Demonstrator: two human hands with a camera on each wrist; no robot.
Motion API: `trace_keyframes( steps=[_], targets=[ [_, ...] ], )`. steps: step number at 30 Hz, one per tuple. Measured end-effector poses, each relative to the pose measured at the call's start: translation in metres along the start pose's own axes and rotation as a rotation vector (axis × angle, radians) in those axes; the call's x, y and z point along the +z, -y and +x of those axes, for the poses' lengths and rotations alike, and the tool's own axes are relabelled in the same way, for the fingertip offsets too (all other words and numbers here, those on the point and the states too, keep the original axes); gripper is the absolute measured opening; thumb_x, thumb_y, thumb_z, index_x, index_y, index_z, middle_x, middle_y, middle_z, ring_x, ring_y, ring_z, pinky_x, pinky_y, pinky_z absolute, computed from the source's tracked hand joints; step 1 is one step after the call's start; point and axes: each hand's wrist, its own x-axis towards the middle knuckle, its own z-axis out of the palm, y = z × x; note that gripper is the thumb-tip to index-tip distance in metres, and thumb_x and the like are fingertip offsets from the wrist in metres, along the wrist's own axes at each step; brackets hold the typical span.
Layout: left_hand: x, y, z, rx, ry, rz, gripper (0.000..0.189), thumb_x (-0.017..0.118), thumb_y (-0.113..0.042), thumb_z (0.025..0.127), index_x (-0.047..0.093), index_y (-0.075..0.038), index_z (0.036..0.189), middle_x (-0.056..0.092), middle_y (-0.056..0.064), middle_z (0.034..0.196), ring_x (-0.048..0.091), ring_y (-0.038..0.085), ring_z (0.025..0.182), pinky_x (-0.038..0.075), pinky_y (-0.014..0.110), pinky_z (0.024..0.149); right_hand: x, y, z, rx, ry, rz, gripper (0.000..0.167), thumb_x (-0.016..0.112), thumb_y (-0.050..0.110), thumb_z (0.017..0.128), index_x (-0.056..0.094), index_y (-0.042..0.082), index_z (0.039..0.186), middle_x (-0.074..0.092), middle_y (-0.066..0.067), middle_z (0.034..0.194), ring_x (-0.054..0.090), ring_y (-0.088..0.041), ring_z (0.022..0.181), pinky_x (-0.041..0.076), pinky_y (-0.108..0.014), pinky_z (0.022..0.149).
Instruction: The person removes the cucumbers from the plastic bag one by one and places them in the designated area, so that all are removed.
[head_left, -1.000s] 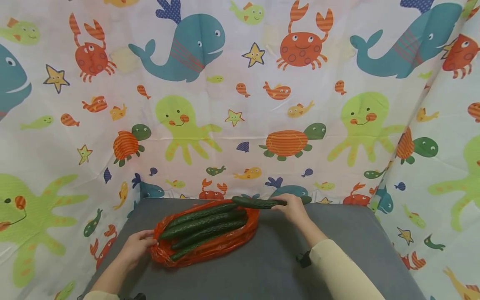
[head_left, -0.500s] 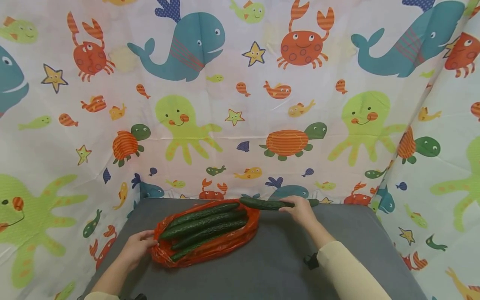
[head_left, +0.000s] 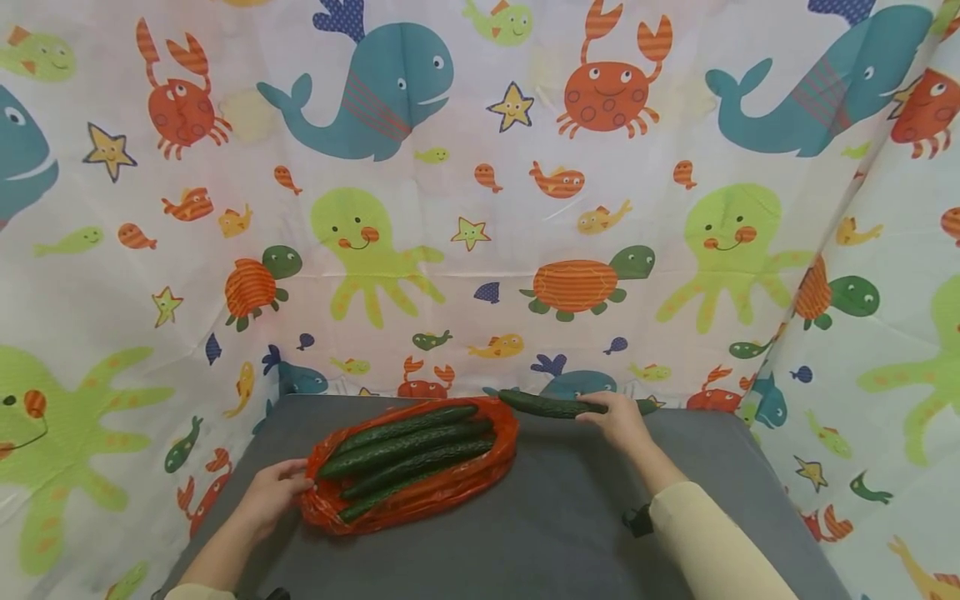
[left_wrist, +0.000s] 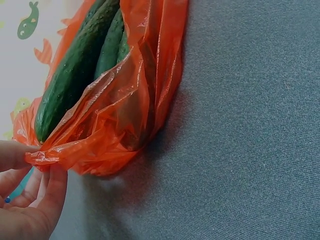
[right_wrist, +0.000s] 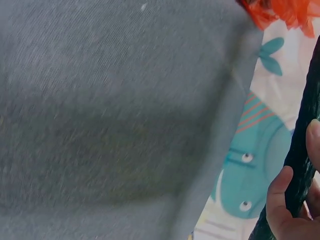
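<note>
- Cucumber (head_left: 547, 406) in the right hand (head_left: 621, 423): it is gripped past its middle, with the longer part reaching out leftward from the fingers (head_left: 600, 399) and a shorter end showing beyond the hand on the right.
- Those fingers and thumb are closed around it, one digit lying on either side in the right wrist view.
- It is held over the far edge of the tabletop (head_left: 555, 517), roughly level, its left tip near the far right end of the orange bag (head_left: 457, 497); whether the tip touches the bag I cannot tell.
- It looks long, slender, dark green and faintly curved, with a rounded left tip; the right wrist view shows it almost black.
- The left hand (head_left: 272, 497) pinches the crumpled near-left end of the bag between thumb and fingers.
- Inside the bag, at least four other cucumbers (head_left: 405, 448) lie side by side, dark green and bumpy-skinned, slanting up to the right, showing through the wide opening of thin, shiny, see-through plastic.
</note>
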Motion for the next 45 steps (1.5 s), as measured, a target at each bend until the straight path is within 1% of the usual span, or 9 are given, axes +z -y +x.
trace_keyframes(
  steps=[10, 16, 23, 28, 32, 34, 37, 41, 45],
  targets=[
    [-0.003, 0.003, 0.001, -0.007, -0.005, 0.02, 0.05, 0.063, -0.008, 0.096, 0.048, 0.011, 0.14, 0.064, 0.028, 0.126, 0.067, 0.021, 0.101, 0.059, 0.041, 0.084, -0.004, -0.03, -0.001, 0.009, -0.001, -0.01, 0.04, 0.082, 0.024, 0.083, 0.075, 0.012, 0.12, 0.07, -0.018, 0.124, 0.06, -0.043, 0.121, 0.048, -0.06, 0.099],
    [-0.005, 0.003, 0.0, 0.0, -0.005, 0.016, 0.05, 0.063, -0.007, 0.096, 0.048, 0.012, 0.14, 0.064, 0.028, 0.126, 0.068, 0.021, 0.101, 0.058, 0.041, 0.084, -0.007, -0.045, -0.002, -0.019, -0.027, 0.015, 0.038, 0.084, 0.021, 0.081, 0.077, 0.01, 0.117, 0.072, -0.019, 0.119, 0.063, -0.043, 0.116, 0.05, -0.059, 0.096],
    [-0.006, 0.003, 0.0, 0.002, -0.021, 0.006, 0.049, 0.063, -0.007, 0.096, 0.049, 0.011, 0.14, 0.065, 0.026, 0.124, 0.068, 0.02, 0.099, 0.059, 0.039, 0.083, -0.01, -0.057, 0.001, 0.014, 0.008, -0.008, 0.041, 0.082, 0.02, 0.084, 0.073, 0.006, 0.121, 0.067, -0.023, 0.128, 0.055, -0.048, 0.126, 0.045, -0.063, 0.101],
    [-0.005, 0.006, 0.003, 0.017, -0.02, -0.015, 0.049, 0.063, -0.005, 0.096, 0.049, 0.012, 0.14, 0.066, 0.025, 0.122, 0.068, 0.02, 0.099, 0.059, 0.039, 0.082, -0.007, -0.066, 0.001, -0.018, -0.007, -0.066, 0.039, 0.084, 0.018, 0.081, 0.075, 0.004, 0.116, 0.069, -0.024, 0.122, 0.058, -0.048, 0.121, 0.044, -0.063, 0.1],
    [-0.006, 0.007, 0.004, 0.01, -0.019, -0.02, 0.049, 0.063, -0.005, 0.096, 0.049, 0.011, 0.14, 0.066, 0.025, 0.123, 0.068, 0.02, 0.099, 0.059, 0.039, 0.082, -0.006, -0.073, -0.005, -0.028, -0.029, -0.096, 0.035, 0.085, 0.016, 0.08, 0.077, 0.005, 0.111, 0.07, -0.023, 0.119, 0.06, -0.048, 0.117, 0.044, -0.064, 0.099],
    [-0.006, 0.007, 0.003, 0.0, -0.02, -0.022, 0.048, 0.063, -0.005, 0.096, 0.05, 0.01, 0.14, 0.066, 0.025, 0.123, 0.068, 0.02, 0.098, 0.059, 0.039, 0.082, -0.005, -0.077, -0.008, -0.025, -0.023, -0.104, 0.034, 0.085, 0.016, 0.079, 0.077, 0.005, 0.11, 0.07, -0.024, 0.119, 0.059, -0.049, 0.117, 0.044, -0.064, 0.099],
    [-0.005, 0.007, 0.001, 0.002, 0.001, -0.016, 0.049, 0.063, -0.007, 0.096, 0.049, 0.011, 0.14, 0.065, 0.025, 0.125, 0.068, 0.021, 0.101, 0.058, 0.04, 0.084, -0.003, -0.083, -0.011, -0.014, -0.001, -0.12, 0.035, 0.085, 0.016, 0.079, 0.077, 0.005, 0.111, 0.07, -0.025, 0.119, 0.059, -0.049, 0.117, 0.044, -0.064, 0.098],
    [-0.004, 0.007, 0.002, 0.007, 0.012, -0.021, 0.049, 0.063, -0.008, 0.096, 0.05, 0.01, 0.14, 0.063, 0.026, 0.129, 0.067, 0.023, 0.104, 0.058, 0.041, 0.085, 0.001, -0.09, -0.011, -0.037, 0.023, -0.154, 0.035, 0.084, 0.015, 0.08, 0.076, 0.003, 0.112, 0.071, -0.025, 0.116, 0.061, -0.048, 0.114, 0.046, -0.062, 0.096],
    [-0.003, 0.005, 0.003, 0.005, -0.003, -0.022, 0.048, 0.063, -0.008, 0.096, 0.051, 0.008, 0.14, 0.063, 0.026, 0.129, 0.068, 0.022, 0.104, 0.059, 0.041, 0.085, 0.002, -0.089, -0.009, -0.056, 0.037, -0.198, 0.034, 0.08, 0.014, 0.085, 0.075, 0.002, 0.116, 0.071, -0.023, 0.117, 0.063, -0.046, 0.114, 0.047, -0.061, 0.097]
  ],
)
